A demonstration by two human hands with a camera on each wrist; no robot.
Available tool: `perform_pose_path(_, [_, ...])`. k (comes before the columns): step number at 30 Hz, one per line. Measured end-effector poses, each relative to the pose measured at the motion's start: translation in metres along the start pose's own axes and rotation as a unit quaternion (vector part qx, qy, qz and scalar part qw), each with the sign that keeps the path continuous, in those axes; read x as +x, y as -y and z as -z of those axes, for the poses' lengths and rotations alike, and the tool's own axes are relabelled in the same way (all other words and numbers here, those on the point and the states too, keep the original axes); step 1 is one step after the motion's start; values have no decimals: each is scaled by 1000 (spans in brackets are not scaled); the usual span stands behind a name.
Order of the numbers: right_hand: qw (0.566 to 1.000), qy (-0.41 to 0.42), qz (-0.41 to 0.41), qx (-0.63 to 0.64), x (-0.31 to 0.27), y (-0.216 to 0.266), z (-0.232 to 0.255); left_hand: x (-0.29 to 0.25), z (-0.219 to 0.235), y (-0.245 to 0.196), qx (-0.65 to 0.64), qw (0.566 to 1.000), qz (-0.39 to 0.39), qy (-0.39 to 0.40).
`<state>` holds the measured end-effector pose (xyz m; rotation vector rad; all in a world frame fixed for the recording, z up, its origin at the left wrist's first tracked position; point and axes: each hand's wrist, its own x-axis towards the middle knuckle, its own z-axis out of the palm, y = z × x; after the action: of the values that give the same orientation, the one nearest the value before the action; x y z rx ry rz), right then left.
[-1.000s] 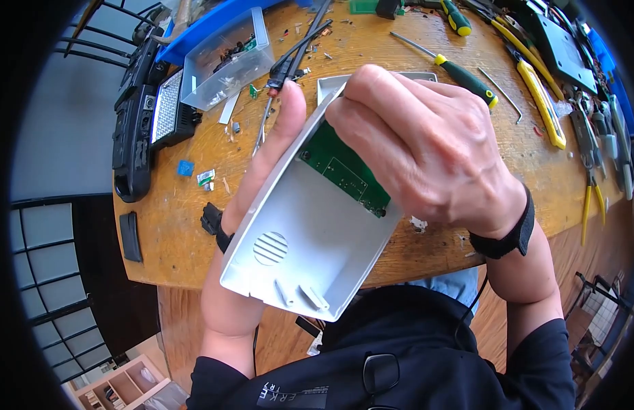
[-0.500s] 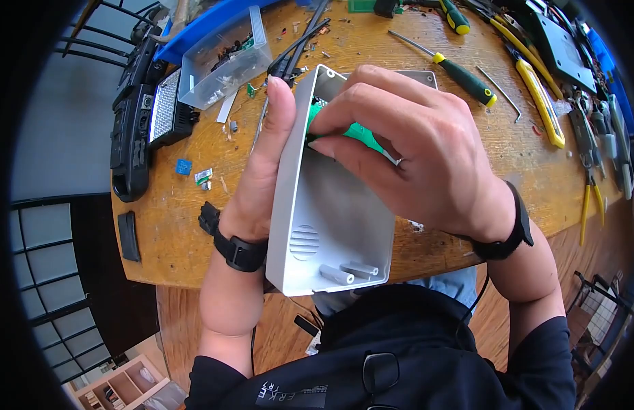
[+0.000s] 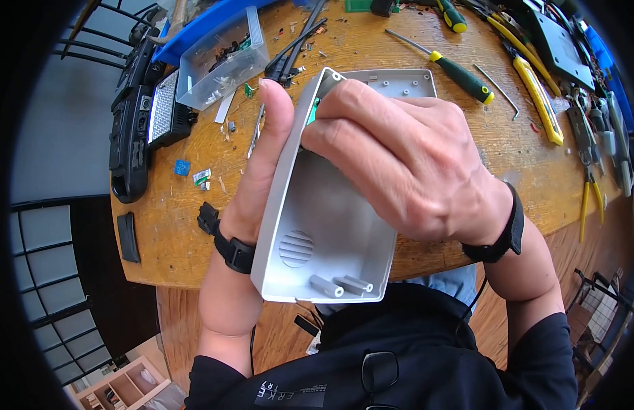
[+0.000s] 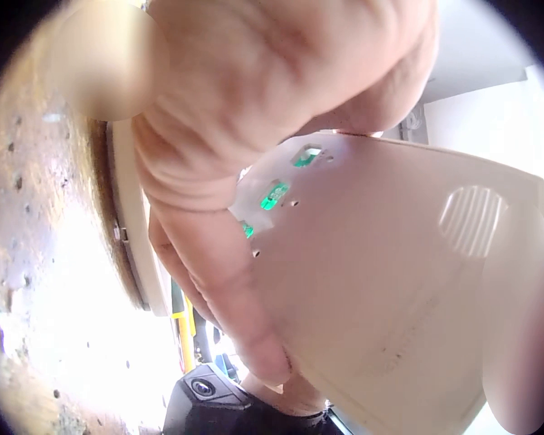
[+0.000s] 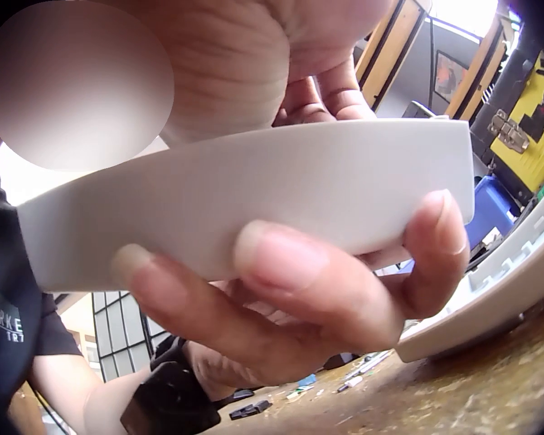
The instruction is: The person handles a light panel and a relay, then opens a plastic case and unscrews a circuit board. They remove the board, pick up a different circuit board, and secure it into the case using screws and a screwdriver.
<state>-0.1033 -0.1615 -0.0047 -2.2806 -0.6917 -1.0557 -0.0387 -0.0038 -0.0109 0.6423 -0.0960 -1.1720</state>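
My left hand (image 3: 259, 164) holds a white plastic housing (image 3: 330, 212), its open side facing up toward the head camera. The thumb lies along the left wall, and in the right wrist view the fingertips (image 5: 286, 258) curl against the opposite wall. My right hand (image 3: 419, 171) reaches into the upper part of the housing with curled fingers at a green circuit board (image 3: 313, 113). The hand hides most of the board and its fingertips. Green also shows through slots in the housing's outer face (image 4: 381, 245) in the left wrist view.
Behind the housing lies a second white shell (image 3: 395, 80). A screwdriver (image 3: 467, 78), a hex key (image 3: 498, 92), a yellow cutter (image 3: 539, 102) and pliers (image 3: 585, 157) lie to the right. At the left stands a clear bin (image 3: 224, 65) of small parts; scraps litter the wooden table (image 3: 173, 239).
The housing has swung from a steep tilt to facing more upward, then shifted slightly left. My right hand's fingers, first over the board's upper part, opened partly at its left end and now curl in there.
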Motion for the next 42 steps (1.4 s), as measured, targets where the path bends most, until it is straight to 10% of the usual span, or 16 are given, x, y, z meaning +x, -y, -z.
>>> perform_pose_path(32, [965,9,-216,147,1,3,4,5,0,3,188,978,-94,-10])
perform_pose_path(42, [936,4,-281,211,2,12,8,-2,-4,5,360,906,-172,-140])
